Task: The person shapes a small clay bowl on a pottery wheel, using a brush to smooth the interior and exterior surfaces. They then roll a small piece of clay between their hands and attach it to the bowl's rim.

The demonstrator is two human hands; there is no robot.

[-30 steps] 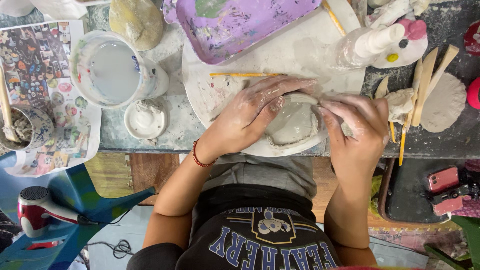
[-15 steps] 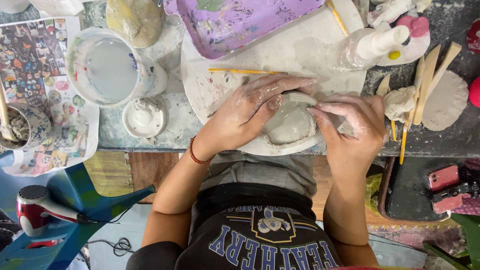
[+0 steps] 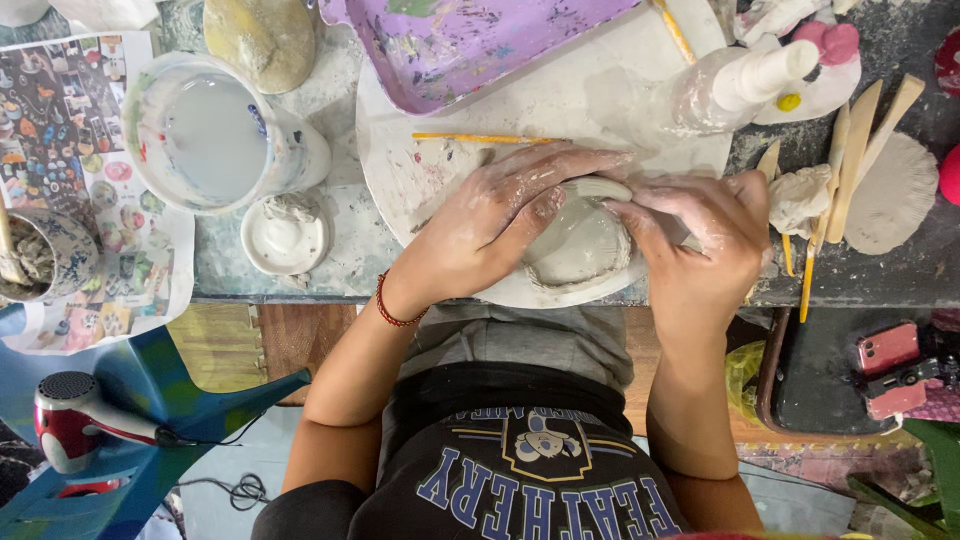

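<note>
Cupping a lump of grey clay (image 3: 580, 245) between them, both hands (image 3: 600, 235) press on it from either side. The left hand (image 3: 490, 225) lies over the near-left edge with its fingers stretched across the top rim, and the right hand (image 3: 705, 245) pinches the right edge with thumb and fingertips; both are smeared with pale slip and closed on the clay. The clay sits on a round white board (image 3: 450, 175) near the front edge of the desk (image 3: 270, 280). It looks like a shallow, rounded dish already, with a raised rim, so the rough forming seems done; the wall appears uneven, and smoothing and finishing seem left. A thin yellow stick (image 3: 480, 138) lies on the board just beyond the hands. To the left stand a mug of cloudy water (image 3: 200, 135) and a small white dish (image 3: 285, 235). Wooden tools (image 3: 850, 160) rest to the right, near a flat clay disc (image 3: 900, 195). A purple tray (image 3: 470, 45) sits beyond the board.
</note>
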